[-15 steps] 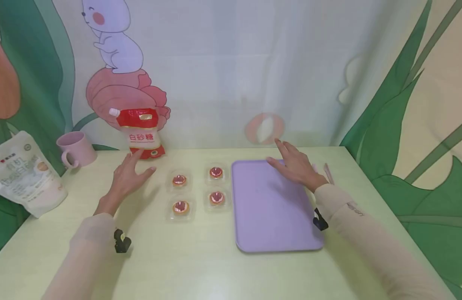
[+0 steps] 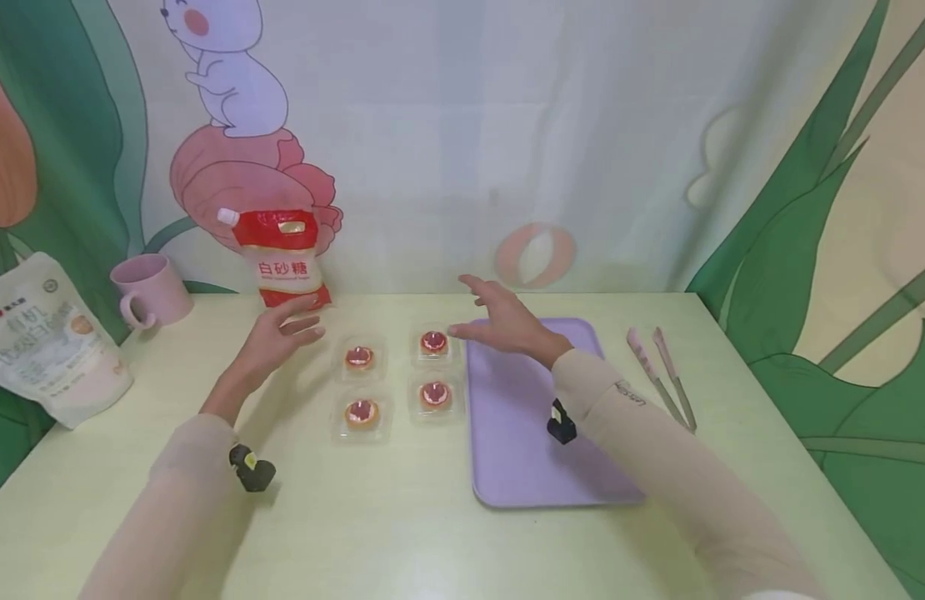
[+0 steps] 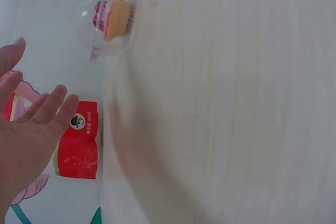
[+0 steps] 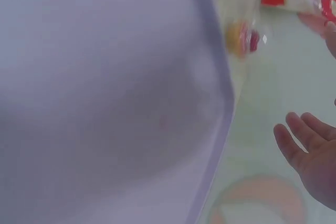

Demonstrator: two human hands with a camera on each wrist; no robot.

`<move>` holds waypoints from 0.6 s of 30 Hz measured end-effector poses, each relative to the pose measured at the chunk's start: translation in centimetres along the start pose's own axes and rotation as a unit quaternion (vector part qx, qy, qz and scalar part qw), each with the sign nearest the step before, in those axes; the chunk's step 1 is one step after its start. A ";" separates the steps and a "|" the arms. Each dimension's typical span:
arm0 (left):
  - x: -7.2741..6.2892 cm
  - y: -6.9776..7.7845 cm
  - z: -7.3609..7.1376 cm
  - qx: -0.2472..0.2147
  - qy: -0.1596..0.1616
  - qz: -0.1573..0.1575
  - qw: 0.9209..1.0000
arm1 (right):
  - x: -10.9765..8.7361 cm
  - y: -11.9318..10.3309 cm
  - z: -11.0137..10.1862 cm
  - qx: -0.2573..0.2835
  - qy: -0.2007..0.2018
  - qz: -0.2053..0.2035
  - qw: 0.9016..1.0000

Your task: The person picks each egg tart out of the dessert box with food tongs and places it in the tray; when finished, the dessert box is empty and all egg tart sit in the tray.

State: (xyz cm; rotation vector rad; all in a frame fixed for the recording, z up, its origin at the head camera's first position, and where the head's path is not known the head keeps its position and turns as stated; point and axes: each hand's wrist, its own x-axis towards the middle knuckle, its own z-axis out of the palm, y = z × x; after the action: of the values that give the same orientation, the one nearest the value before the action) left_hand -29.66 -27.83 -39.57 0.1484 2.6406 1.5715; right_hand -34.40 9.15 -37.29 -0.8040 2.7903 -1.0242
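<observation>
My left hand (image 2: 275, 340) hovers above the table between the red-and-white sugar bag (image 2: 287, 265) and the small tarts, holding nothing. In the left wrist view its fingers (image 3: 50, 108) are spread and loose. Over the far left part of the purple tray (image 2: 533, 492), my right hand (image 2: 503, 321) is raised with nothing in it, its thumb pointing toward the back right tart (image 2: 434, 342). The other tarts, each in a clear plastic box, are the back left tart (image 2: 359, 357), front left tart (image 2: 362, 413) and front right tart (image 2: 435, 395).
A pink mug (image 2: 153, 292) and a white pouch (image 2: 53, 350) stand at the table's left edge. Right of the tray lie two slim utensils with pink patterned handles (image 2: 661, 375). A printed curtain (image 2: 620, 150) hangs behind the table.
My right hand has moved left across the tray toward the tarts, uncovering the utensils. My left hand has shifted slightly right. The tarts and tray stay where they were.
</observation>
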 end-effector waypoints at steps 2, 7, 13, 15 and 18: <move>0.1 -0.3 -0.1 -0.002 -0.023 -0.006 1.000 | 0.9 -1.2 0.9 0.012 -0.012 -0.016 1.000; 0.5 -1.2 -0.1 -0.001 -0.074 -0.014 0.997 | 2.8 -3.8 3.1 0.039 -0.038 -0.044 0.998; 0.5 -1.8 0.4 0.003 -0.095 -0.015 0.995 | 4.7 -6.3 5.9 0.032 -0.069 -0.048 0.996; 0.4 -1.9 0.5 0.007 -0.093 -0.017 0.995 | 5.2 -7.1 6.8 0.029 -0.082 -0.042 0.995; 0.5 -1.9 0.6 0.011 -0.093 -0.014 0.995 | 6.0 -7.8 8.0 0.016 -0.098 -0.037 0.994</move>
State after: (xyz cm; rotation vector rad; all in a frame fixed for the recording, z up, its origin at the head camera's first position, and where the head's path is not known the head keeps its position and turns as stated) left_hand -30.20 -28.14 -41.53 0.2460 2.5066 1.4441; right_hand -34.16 -3.52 -37.99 -0.9553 2.5925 -0.9410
